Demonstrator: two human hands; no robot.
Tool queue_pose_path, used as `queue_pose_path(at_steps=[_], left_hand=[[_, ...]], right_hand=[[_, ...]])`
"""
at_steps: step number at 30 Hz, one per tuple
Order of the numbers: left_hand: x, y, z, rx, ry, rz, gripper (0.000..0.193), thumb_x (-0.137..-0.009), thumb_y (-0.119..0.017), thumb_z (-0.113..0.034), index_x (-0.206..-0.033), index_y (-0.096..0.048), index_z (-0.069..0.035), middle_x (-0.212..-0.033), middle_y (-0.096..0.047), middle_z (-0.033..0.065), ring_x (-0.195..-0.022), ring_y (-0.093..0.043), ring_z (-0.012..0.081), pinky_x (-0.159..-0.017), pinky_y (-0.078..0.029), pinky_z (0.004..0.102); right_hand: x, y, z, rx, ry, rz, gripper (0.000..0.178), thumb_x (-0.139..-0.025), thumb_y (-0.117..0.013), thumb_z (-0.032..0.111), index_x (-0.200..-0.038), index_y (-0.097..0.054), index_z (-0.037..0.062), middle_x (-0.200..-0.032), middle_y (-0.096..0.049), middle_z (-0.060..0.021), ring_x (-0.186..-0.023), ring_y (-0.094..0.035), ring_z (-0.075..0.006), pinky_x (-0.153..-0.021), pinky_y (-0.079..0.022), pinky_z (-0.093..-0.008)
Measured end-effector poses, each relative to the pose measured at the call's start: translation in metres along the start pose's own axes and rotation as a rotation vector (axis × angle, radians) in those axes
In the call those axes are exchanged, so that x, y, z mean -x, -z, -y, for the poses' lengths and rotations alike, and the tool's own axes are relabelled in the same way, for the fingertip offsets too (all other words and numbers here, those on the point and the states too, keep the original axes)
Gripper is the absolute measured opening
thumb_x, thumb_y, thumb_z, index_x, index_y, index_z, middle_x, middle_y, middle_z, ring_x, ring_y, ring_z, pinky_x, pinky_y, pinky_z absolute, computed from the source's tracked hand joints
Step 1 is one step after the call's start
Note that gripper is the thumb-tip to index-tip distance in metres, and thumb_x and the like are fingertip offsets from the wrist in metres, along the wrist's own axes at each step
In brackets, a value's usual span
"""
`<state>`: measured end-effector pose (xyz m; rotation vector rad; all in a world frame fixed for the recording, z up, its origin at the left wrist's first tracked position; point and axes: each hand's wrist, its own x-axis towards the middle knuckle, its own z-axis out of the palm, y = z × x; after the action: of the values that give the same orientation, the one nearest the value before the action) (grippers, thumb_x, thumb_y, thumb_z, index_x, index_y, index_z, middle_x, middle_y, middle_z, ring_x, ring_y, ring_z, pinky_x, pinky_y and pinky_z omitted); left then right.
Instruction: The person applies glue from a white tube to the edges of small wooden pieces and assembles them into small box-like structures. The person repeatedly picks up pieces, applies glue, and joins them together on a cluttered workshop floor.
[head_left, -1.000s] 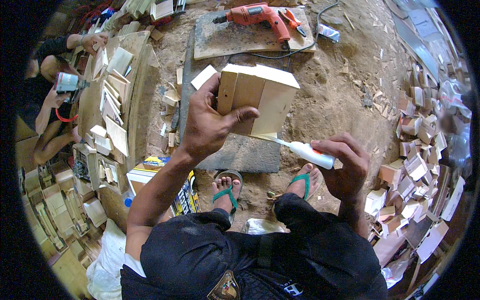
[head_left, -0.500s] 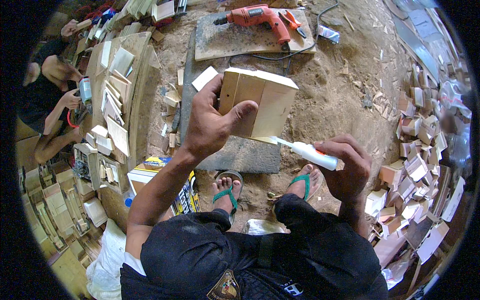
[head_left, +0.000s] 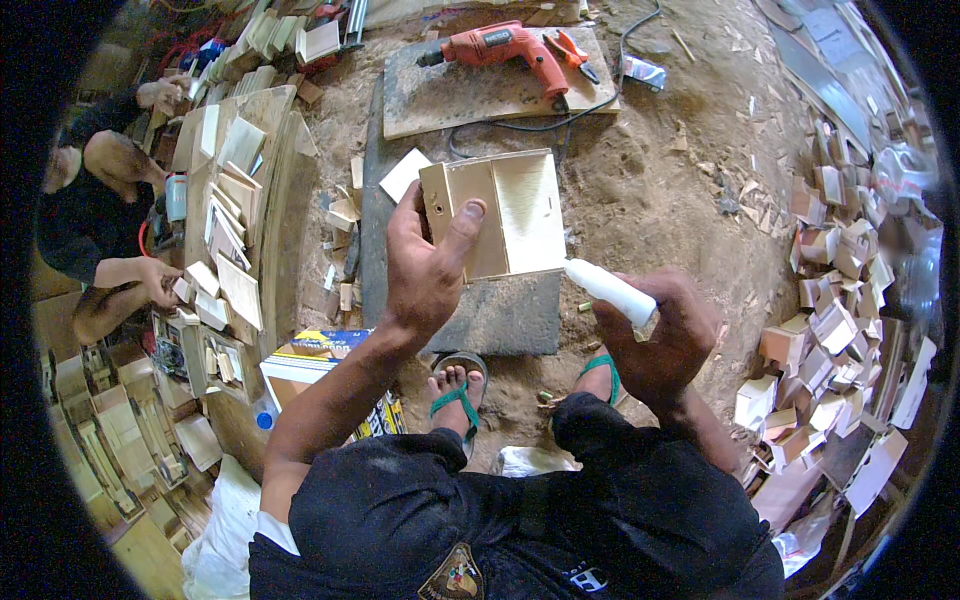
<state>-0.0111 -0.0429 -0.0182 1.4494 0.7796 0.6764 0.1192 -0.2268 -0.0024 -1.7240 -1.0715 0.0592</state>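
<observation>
We see even, bright daylight with soft, shallow shadows. A pale sheen of glare lies on the upper face of the light wooden box. The centre is sharp; the sandy dirt floor shows clear grain. Toward the rim the fisheye bends the stacked pale wood offcuts, detail softens, and a black circular border closes the corners.
</observation>
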Motion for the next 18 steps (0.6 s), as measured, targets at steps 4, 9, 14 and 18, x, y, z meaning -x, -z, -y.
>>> queue_pose_path(at_steps=[4, 9, 14, 18], left_hand=[[0.001, 0.000, -0.001, -0.001, -0.017, -0.003, 0.034, -0.095, -0.065, -0.025, -0.114, -0.054, 0.001, -0.101, -0.065, 0.0095, -0.090, -0.063, 0.0136, -0.079, -0.053, 0.0283], [0.001, -0.001, -0.004, -0.076, -0.046, 0.015, 0.033, -0.095, -0.064, -0.025, -0.114, -0.053, 0.001, -0.101, -0.064, 0.0096, -0.089, -0.063, 0.0140, -0.078, -0.053, 0.0286], [0.001, -0.003, 0.001, -0.034, -0.013, -0.010, 0.037, -0.094, -0.065, -0.027, -0.115, -0.053, 0.001, -0.101, -0.064, 0.0098, -0.089, -0.063, 0.0148, -0.078, -0.053, 0.0286], [-0.003, 0.007, 0.011, -0.196, -0.005, 0.003, 0.044, -0.092, -0.069, -0.026, -0.120, -0.051, 0.002, -0.103, -0.064, 0.0105, -0.090, -0.063, 0.0168, -0.079, -0.054, 0.0290]], right_hand=[[-0.002, -0.001, 0.000, -0.029, 0.004, 0.011, 0.022, -0.074, -0.083, 0.011, -0.084, -0.064, 0.0032, -0.079, -0.070, -0.0134, -0.065, -0.067, -0.0236, -0.056, -0.052, -0.0327], [-0.003, -0.002, -0.001, -0.014, 0.047, 0.013, 0.022, -0.074, -0.082, 0.010, -0.085, -0.065, 0.0038, -0.077, -0.069, -0.0120, -0.063, -0.067, -0.0226, -0.054, -0.051, -0.0313], [-0.004, -0.002, -0.002, -0.027, 0.048, 0.026, 0.020, -0.075, -0.081, 0.010, -0.086, -0.066, 0.0044, -0.074, -0.068, -0.0109, -0.061, -0.066, -0.0217, -0.053, -0.051, -0.0305], [-0.003, 0.003, -0.006, -0.079, 0.035, 0.004, 0.021, -0.075, -0.081, 0.010, -0.088, -0.067, 0.0032, -0.077, -0.069, -0.0118, -0.065, -0.067, -0.0225, -0.056, -0.051, -0.0317]])
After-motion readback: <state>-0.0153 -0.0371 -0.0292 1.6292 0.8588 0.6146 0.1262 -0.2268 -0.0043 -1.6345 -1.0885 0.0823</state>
